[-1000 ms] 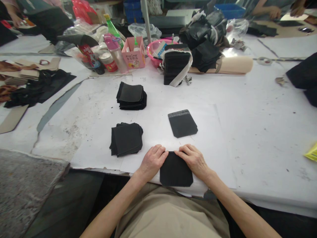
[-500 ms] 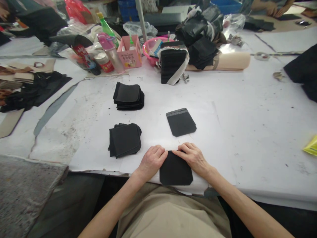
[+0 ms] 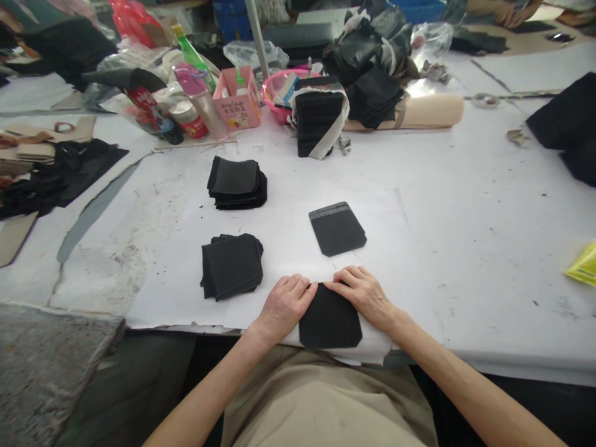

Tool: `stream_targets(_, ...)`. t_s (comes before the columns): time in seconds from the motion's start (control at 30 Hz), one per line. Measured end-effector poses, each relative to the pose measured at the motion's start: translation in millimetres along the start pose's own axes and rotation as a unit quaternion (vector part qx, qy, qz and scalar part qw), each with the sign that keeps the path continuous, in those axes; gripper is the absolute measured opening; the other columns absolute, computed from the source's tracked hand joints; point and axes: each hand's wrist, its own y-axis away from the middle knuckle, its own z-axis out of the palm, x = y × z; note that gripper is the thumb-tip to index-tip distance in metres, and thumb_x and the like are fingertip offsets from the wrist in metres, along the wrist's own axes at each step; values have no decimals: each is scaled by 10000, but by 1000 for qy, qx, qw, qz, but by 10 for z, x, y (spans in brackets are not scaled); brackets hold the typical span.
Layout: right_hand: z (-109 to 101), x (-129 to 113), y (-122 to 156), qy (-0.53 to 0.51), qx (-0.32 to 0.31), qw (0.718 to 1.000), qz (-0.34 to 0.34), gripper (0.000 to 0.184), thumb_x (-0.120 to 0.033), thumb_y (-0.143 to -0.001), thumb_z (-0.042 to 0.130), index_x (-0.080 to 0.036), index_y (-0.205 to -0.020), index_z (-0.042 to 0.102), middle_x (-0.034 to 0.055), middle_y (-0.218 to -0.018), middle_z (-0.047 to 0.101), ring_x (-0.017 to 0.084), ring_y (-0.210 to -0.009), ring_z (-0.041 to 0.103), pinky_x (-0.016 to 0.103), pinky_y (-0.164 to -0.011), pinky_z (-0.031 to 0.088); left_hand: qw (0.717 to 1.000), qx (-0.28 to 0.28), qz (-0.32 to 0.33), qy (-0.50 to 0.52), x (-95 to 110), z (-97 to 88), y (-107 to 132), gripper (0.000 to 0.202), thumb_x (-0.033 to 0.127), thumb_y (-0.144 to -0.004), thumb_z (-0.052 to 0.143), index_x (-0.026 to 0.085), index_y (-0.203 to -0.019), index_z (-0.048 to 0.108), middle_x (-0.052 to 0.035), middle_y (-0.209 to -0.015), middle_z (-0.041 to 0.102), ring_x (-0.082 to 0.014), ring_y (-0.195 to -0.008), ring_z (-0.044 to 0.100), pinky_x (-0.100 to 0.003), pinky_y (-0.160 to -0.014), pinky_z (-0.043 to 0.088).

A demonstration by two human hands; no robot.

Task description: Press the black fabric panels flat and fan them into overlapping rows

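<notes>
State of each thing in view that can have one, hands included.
Left hand: curled, touching the black piece at its far edge
Right hand: curled, touching that same edge
Black piece: lying flat between the hands
Grey-banded piece: lying flat, untouched
Near stack: askew, edges uneven
Far stack: edges uneven
Black bundle: upright, bound with pale strip
Peach roll: rolled up
Pink box: open-topped

One head cam, above and behind the left hand (image 3: 286,305) and right hand (image 3: 364,298), pitched forward and down. Hands at close range, forearms (image 3: 216,382) and beige clothing (image 3: 326,403) on their near side. Field is wide: runs past the hands across the white table (image 3: 465,217) to the pink box (image 3: 241,113) well beyond.
</notes>
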Motion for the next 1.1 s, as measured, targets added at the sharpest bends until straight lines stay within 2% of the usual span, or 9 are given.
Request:
stream_targets(0.3,-28,38,2,-8,-6,1000,3,232,-198,-997,450,-215,-1112,650,60,-985,637,191,-936,536,339,-813,432,1000,19,5,2,-14,-5,49,210,108,-951,476,115,-1135,578,-117,-1038,625,-243,-995,581,-396,-853,511)
stream_targets(0.57,-43,102,33,-16,14,1000,-1,208,-188,-984,479,-211,-1080,662,58,-982,641,186,-928,547,332,-802,448,1000,17,-10,23,-26,-17,88,212,88,-952,451,124,-1103,595,-122,-1015,627,-229,-961,598,-408,-846,547)
stream_targets(0.9,-67,154,100,-27,5,1000,7,228,-207,-1007,436,-211,-1080,652,56,-992,635,190,-940,548,345,-812,441,1000,11,-4,3,-32,-2,202,244,94,-952,449,88,-1169,561,-124,-1058,603,-254,-1024,555,-413,-912,511)
stream_targets(1.0,-76,148,103,-29,4,999,12,232,-206,-1009,431,-209,-1081,651,57,-987,632,189,-942,543,347,-814,437,1000,-4,-2,-4,-32,-27,167,251,107,-958,450,95,-1186,555,-106,-1005,595,-241,-969,555,-392,-870,509)
stream_targets(1.1,-78,142,99,-29,7,999,10,222,-208,-1004,442,-204,-1072,653,57,-977,628,190,-934,541,348,-808,437,998,-50,9,-28,-16,-65,66,358,118,-959,457,149,-1314,491,-64,-900,571,-219,-838,547,-367,-756,504)
